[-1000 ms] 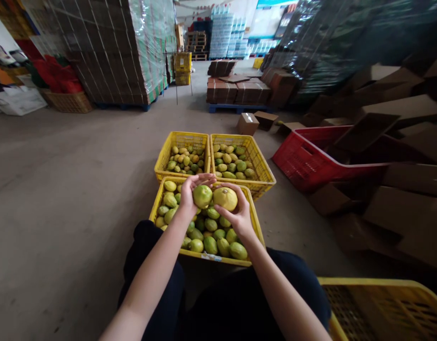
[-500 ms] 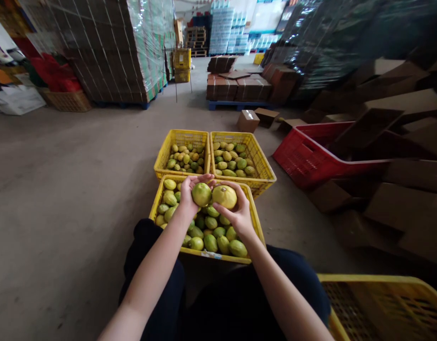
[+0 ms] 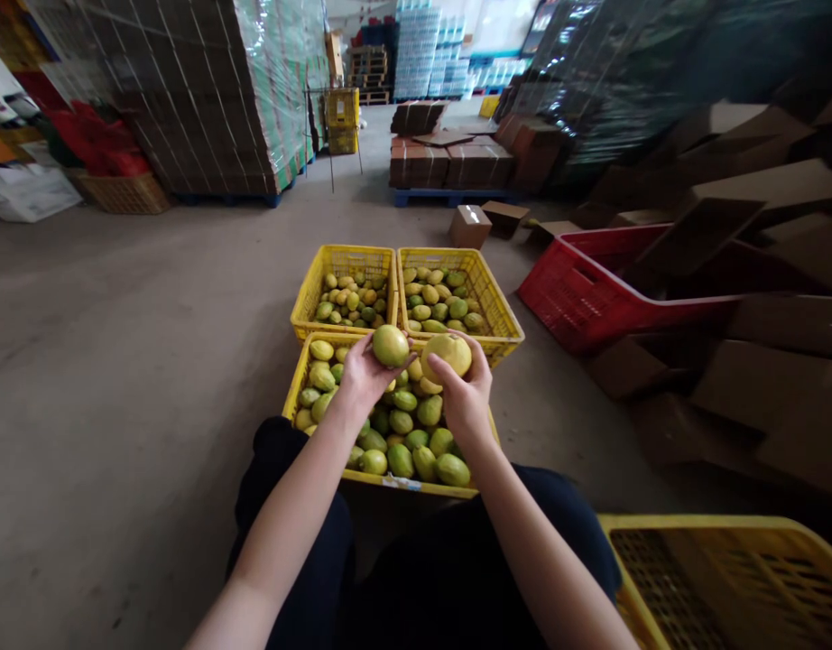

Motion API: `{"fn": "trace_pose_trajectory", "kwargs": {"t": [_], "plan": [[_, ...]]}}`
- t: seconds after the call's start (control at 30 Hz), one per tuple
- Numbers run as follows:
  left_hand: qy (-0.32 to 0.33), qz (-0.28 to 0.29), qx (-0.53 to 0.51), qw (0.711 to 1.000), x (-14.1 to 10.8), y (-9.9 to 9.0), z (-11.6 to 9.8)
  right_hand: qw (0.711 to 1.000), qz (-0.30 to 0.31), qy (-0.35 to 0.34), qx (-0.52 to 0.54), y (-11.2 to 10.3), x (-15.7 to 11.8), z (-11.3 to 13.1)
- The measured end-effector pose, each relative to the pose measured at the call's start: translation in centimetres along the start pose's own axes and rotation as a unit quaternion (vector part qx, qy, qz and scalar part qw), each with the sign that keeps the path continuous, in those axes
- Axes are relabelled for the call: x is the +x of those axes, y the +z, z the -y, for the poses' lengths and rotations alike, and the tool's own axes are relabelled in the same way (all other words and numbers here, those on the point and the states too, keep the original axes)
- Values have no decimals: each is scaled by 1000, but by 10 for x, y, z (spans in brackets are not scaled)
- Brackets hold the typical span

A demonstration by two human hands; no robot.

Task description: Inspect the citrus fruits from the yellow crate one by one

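Holding smooth green fruit (image 3: pixel 390 346), rounded yellow fruit (image 3: pixel 451 351)

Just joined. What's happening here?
A person holds one fruit in each hand: a greenish-yellow fruit in the left hand, a larger pale yellow fruit in the right hand. Both are above the near yellow crate of fruit. Beyond it, the back-left crate and back-right crate also hold fruit.

A warehouse (or something close), given the wrapped stack (image 3: pixel 281 90) and pallets (image 3: pixel 368 69).
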State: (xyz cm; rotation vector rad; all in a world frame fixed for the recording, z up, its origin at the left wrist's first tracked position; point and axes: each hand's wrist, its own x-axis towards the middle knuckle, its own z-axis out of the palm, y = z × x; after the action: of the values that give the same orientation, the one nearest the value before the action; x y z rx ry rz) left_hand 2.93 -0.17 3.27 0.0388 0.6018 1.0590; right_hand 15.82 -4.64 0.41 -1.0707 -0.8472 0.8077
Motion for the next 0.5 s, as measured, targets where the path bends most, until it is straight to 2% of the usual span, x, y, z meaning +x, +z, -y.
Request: {"fn": "trace_pose_trajectory", "kwargs": {"t": [0.13,0.27,0.5], "plan": [[-13,-3,-21,1000,-8,4,-5,997,-10,44,68,0,1,4],[-45,82,-85,992,-16,3,-6,992,-7,74,106,2,-1,10],[2,56,-52,997,-15,3,-4,996,20,58,68,1,-2,5]]}}
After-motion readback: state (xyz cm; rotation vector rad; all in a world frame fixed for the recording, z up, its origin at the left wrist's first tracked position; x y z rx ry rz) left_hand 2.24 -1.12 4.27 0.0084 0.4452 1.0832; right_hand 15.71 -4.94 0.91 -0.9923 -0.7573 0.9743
